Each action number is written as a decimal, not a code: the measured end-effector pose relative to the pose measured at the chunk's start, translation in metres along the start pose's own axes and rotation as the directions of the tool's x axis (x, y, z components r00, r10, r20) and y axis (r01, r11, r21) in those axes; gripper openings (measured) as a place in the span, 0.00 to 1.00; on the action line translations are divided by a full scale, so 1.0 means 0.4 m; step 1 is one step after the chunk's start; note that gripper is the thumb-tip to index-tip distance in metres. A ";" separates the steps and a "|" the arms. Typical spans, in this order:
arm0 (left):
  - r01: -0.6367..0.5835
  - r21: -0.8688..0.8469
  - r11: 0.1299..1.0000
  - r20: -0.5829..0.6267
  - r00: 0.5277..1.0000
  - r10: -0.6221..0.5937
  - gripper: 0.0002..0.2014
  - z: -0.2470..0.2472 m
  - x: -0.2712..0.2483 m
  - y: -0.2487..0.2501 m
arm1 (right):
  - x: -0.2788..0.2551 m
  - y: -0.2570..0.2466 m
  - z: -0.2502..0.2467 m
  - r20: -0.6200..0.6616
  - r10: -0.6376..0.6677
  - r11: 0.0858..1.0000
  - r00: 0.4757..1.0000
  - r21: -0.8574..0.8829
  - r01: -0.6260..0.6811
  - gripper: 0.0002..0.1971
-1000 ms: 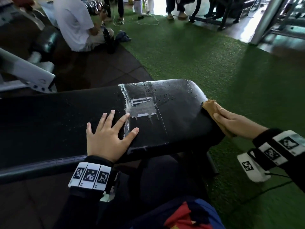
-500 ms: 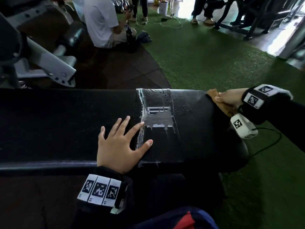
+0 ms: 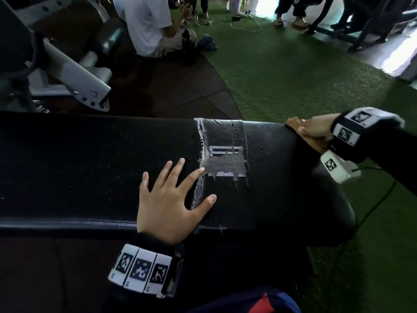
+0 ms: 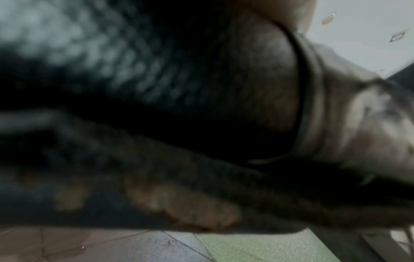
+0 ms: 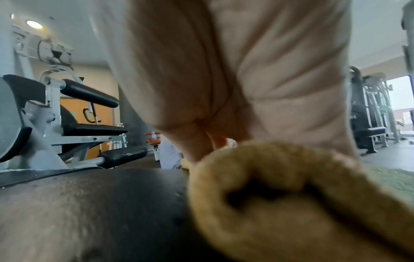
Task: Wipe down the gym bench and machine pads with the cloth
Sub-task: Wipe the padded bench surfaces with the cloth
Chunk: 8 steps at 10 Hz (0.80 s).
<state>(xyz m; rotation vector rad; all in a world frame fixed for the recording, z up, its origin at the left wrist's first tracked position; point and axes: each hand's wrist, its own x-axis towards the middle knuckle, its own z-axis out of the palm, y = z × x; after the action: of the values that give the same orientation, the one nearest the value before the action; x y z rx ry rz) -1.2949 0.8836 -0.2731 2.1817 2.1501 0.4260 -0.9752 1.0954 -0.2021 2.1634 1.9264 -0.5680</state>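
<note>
A long black gym bench (image 3: 90,166) runs across the head view, with a worn taped patch (image 3: 222,163) and water droplets (image 3: 234,129) near its right end. My left hand (image 3: 171,199) lies flat on the pad with fingers spread, just left of the patch. My right hand (image 3: 316,129) grips a tan cloth (image 3: 294,123) and holds it against the far right corner of the bench. In the right wrist view the cloth (image 5: 291,195) is bunched under my palm on the dark pad (image 5: 89,203). The left wrist view is dark and blurred.
A grey machine frame (image 3: 74,75) stands behind the bench at the left. A person in a white shirt (image 3: 146,23) sits on the floor beyond it. Green turf (image 3: 293,75) lies to the right, with a black cable (image 3: 372,204) on it.
My right hand has slid the cloth from the near side of the bench's right end round to its far corner. The left hand has stayed flat in place.
</note>
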 end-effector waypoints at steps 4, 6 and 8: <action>-0.012 0.019 1.000 -0.005 1.000 0.012 0.35 0.000 -0.007 -0.002 | -0.141 -0.129 0.108 0.297 -0.584 0.742 0.756 -0.183 0.645 0.28; -0.008 0.010 1.000 -0.005 1.000 0.008 0.34 0.004 -0.004 0.001 | -0.137 0.052 0.067 0.217 -0.598 0.786 0.771 -0.029 0.618 0.30; -0.005 0.013 1.000 -0.006 1.000 0.005 0.34 0.003 -0.004 0.001 | -0.022 -0.024 0.007 0.130 -0.389 0.916 0.912 -0.055 0.398 0.28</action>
<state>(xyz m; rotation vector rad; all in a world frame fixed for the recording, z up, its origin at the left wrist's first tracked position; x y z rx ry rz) -1.2941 0.8822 -0.2742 2.1957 2.1575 0.4205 -0.9859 1.0875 -0.2000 1.6564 2.2889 -0.6499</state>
